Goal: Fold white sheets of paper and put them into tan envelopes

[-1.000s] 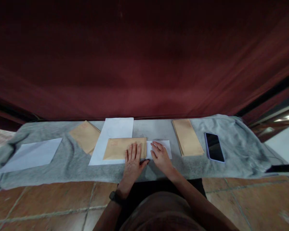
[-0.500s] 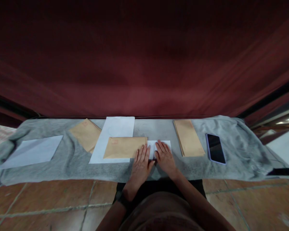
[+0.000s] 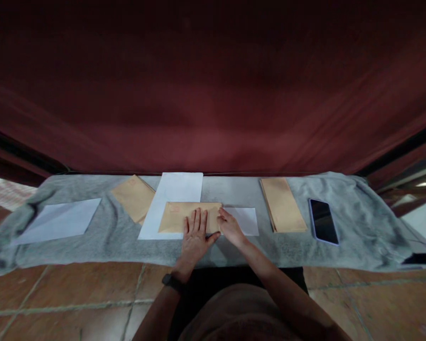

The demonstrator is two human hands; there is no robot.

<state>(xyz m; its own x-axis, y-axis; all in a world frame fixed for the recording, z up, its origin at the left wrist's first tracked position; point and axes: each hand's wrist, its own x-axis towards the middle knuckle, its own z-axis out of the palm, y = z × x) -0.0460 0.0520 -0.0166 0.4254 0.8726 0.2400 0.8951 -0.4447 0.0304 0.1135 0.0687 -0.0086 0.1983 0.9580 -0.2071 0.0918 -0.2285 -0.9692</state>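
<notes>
A brown envelope [image 3: 172, 222] lies lengthwise in front of me, partly over a white sheet of paper [image 3: 181, 187]. My left hand [image 3: 195, 238] presses flat on the envelope, its fingers stretched out. At the envelope's right end, my right hand [image 3: 230, 227] is closed, thumb and fingers pinching the edge; the exact grip is partly hidden. A smaller white paper [image 3: 246, 221] emerges from beneath my right hand, beside the envelope's right end. Whether part of it sits inside the envelope, I cannot tell.
A stack of brown envelopes [image 3: 284, 206] lies to the right, with a phone [image 3: 323, 221] beyond it. More envelopes [image 3: 133, 196] lie at the left, and a white sheet [image 3: 64, 218] farther left. Grey cloth [image 3: 120, 246] covers the table. A dark red curtain [image 3: 213, 118] hangs behind.
My left hand has shifted left, from the envelope's right end onto its middle. My right hand has moved left off the small white paper and closed at the envelope's edge.
</notes>
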